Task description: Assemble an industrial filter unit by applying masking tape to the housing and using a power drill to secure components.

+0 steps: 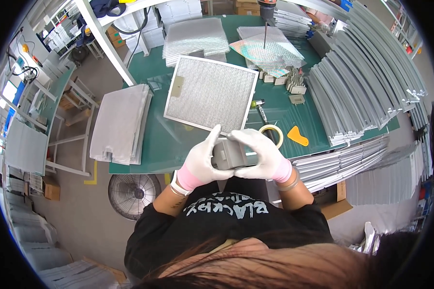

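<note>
Both my hands wear white gloves with pink cuffs and meet just past the table's near edge. Between them is a grey, box-shaped plastic part (230,154). My left hand (201,161) is closed around its left side, and my right hand (265,156) grips it from the right, covering part of that side. Just beyond lies a framed metal mesh filter panel (217,91), slightly turned, with a tan rectangular piece (177,86) at its left side. Right of the panel are a small green-headed hammer (262,111), a masking tape roll (280,136) and a yellow scraper (298,136).
Mesh sheets are stacked at left (118,125) and far back (196,41). Small grey-beige parts (296,86) sit near shiny patterned sheets (270,50). A power driver (266,14) hangs above the green table (154,149). Tall stacked frames (361,82) line the right. A floor fan (134,192) stands below.
</note>
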`<state>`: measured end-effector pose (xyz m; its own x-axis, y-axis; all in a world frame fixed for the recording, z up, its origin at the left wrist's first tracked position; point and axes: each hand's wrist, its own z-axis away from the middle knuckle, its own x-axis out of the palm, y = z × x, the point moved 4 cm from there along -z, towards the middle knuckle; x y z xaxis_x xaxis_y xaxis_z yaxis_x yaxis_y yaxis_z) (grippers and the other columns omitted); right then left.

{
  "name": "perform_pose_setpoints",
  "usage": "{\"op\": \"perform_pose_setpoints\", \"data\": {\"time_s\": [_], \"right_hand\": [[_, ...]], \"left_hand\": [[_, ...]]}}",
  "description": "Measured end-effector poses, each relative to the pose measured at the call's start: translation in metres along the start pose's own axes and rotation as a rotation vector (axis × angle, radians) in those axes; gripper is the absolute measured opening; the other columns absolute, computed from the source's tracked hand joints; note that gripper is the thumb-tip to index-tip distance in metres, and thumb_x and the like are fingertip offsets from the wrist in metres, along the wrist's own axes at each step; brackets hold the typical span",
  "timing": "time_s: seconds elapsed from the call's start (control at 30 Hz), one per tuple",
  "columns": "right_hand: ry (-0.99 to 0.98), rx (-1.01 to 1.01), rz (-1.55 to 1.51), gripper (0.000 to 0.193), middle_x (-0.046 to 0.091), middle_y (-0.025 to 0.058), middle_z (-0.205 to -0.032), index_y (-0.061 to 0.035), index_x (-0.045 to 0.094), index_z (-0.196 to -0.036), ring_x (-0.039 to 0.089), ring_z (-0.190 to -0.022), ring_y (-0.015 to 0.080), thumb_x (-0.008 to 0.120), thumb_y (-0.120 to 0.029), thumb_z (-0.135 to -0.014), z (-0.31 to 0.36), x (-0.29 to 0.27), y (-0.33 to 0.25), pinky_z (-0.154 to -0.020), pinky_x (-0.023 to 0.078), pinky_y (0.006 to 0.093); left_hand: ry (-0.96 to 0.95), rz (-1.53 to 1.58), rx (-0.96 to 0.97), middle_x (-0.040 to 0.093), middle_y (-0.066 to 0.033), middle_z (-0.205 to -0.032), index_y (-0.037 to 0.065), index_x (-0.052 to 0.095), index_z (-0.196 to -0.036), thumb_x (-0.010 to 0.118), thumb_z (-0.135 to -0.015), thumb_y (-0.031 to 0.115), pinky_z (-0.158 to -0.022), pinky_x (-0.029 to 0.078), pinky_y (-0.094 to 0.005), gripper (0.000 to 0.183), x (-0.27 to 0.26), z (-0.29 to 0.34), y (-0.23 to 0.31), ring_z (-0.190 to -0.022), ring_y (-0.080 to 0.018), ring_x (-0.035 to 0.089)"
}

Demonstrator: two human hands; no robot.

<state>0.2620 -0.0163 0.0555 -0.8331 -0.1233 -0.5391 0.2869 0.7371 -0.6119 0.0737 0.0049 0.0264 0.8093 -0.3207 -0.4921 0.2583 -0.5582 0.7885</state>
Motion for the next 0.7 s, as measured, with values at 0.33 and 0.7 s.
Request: {"op": "perform_pose_setpoints", "data": {"time_s": [0.33, 0.7], "right_hand": [[0.062, 0.002, -0.098, 0.082, 0.065, 0.0164, -0.114, -0.001, 0.052, -0.136, 0.064, -0.102, 0.032, 0.087, -0.019, -0.065, -0.002, -0.003, 0.0, -0.089, 0.05, 0.0413], [0.081, -0.061, -0.101, 0.084, 0.068, 0.0145, -0.112, -0.0054, 0.055, -0.133, 0.065, -0.099, 0.0321, 0.091, -0.02, -0.059, 0.01, 0.005, 0.01, -0.087, 0.05, 0.0389]], "left_hand": [[-0.049, -0.078, 0.099, 0.065, -0.0201, -0.118, -0.005, 0.014, -0.153, 0.088, -0.063, 0.028, -0.089, 0.052, -0.0392, 0.12, 0.01, 0.004, -0.001, -0.104, -0.0369, 0.065], [-0.061, -0.092, 0.121, 0.063, -0.0239, -0.12, -0.006, 0.015, -0.152, 0.087, -0.063, 0.026, -0.092, 0.051, -0.0409, 0.118, 0.014, 0.006, 0.005, -0.109, -0.0394, 0.063]]}}
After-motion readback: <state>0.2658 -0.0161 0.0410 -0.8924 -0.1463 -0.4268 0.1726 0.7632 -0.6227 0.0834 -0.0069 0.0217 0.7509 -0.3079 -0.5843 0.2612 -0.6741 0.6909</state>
